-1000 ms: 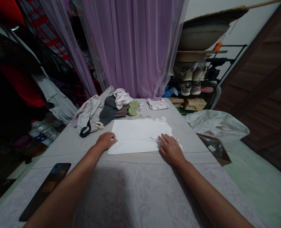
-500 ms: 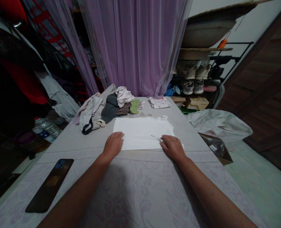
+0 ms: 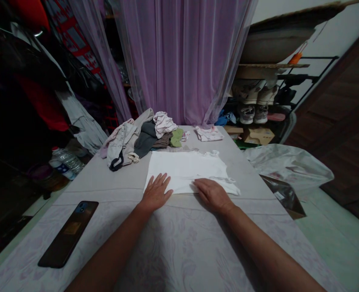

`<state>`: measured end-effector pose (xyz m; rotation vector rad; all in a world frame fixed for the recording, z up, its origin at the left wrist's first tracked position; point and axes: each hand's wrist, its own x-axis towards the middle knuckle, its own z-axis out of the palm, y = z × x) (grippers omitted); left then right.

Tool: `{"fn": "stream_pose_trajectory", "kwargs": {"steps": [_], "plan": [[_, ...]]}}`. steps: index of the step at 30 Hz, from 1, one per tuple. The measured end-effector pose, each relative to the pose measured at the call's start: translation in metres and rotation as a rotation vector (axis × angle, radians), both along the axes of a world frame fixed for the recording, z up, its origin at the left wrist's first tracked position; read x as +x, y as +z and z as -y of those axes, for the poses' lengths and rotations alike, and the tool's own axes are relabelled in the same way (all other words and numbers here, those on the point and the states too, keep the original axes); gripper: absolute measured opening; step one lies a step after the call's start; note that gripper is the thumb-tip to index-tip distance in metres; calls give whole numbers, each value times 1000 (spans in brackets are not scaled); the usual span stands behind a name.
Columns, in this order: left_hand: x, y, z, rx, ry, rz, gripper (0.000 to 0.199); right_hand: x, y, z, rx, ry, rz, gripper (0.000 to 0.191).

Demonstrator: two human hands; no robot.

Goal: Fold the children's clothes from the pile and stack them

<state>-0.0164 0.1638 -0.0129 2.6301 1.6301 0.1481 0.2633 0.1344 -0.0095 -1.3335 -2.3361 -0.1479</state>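
A: Going left to right, what have we got?

B: A phone [image 3: 68, 234], a loose heap of clothes [image 3: 137, 140], then our left hand [image 3: 157, 194], open, fingers spread, gripping nothing, at the near edge of the white garment [image 3: 185, 172].

A: And the garment?

B: It lies flat on the grey cover [image 3: 88, 182], long axis running side to side, under our open right hand [image 3: 212, 196]. One small garment [image 3: 209, 134] sits folded beyond; the heap remains unfolded.

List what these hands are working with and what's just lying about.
In hand:
white garment
left hand
right hand

Lying about:
heap of clothes
smartphone
plastic water bottle
plastic bag
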Motion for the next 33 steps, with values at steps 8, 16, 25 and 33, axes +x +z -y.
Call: {"fn": "stream_pose_trajectory", "kwargs": {"steps": [8,16,25,33], "plan": [[-11,-3,-10,-10,45,22,69,15,-21,10,-163,-252,157,54],[-20,1,-17,-71,141,-15,75,31,-21,21,-205,-438,183,59],[-9,-1,7,104,91,-1,55,3,-2,36,-205,-357,104,54],[-48,-11,29,197,254,167,42,-18,-7,47,-302,-235,107,52]]}}
